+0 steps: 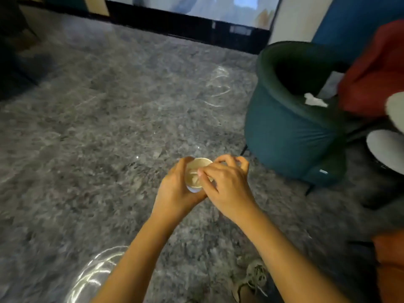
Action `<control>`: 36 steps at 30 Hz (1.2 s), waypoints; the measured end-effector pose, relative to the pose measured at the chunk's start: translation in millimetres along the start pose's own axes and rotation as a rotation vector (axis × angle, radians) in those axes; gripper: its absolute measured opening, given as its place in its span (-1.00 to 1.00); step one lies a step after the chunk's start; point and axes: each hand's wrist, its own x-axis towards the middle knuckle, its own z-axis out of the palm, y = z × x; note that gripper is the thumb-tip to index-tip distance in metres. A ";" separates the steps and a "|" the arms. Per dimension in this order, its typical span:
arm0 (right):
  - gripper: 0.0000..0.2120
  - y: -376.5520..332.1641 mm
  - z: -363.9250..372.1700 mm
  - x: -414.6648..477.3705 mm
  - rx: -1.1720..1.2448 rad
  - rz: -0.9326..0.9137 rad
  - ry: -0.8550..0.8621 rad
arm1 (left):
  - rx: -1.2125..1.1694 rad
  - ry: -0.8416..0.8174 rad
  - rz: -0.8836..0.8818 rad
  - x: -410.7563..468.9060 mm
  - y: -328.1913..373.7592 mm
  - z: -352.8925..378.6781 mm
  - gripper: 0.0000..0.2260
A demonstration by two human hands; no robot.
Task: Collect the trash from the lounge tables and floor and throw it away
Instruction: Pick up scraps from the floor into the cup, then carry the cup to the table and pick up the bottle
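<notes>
The person holds a paper cup just left of the teal armchair, out in front of the body and above the grey floor. The left hand wraps the cup's side and base, fingers curled round it. The right hand sits at the cup's armchair side, its thumb reaching into the mouth and its other fingers curled over the rim. Whether they pinch a scrap cannot be told through the blur.

Something pale seems stuffed inside. Pushing down hard could buckle the thin wall or lever the cup out of the 1 hand supporting it, spilling its contents onto the floor. A white crumpled tissue lies on the armchair's seat and is easy to overlook while both hands are busy.
</notes>
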 end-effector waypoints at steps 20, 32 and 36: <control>-0.72 374.6 -264.9 -96.4 -0.051 0.728 0.524 | -0.121 -0.497 0.479 156.2 289.4 372.1 -0.37; -0.42 598.2 -324.3 -53.3 0.296 0.809 0.464 | -0.147 -0.660 0.620 288.1 395.8 564.4 -0.35; -0.32 675.3 -352.6 -22.4 0.266 0.865 0.529 | -0.202 -0.706 0.614 348.5 437.4 629.9 -0.53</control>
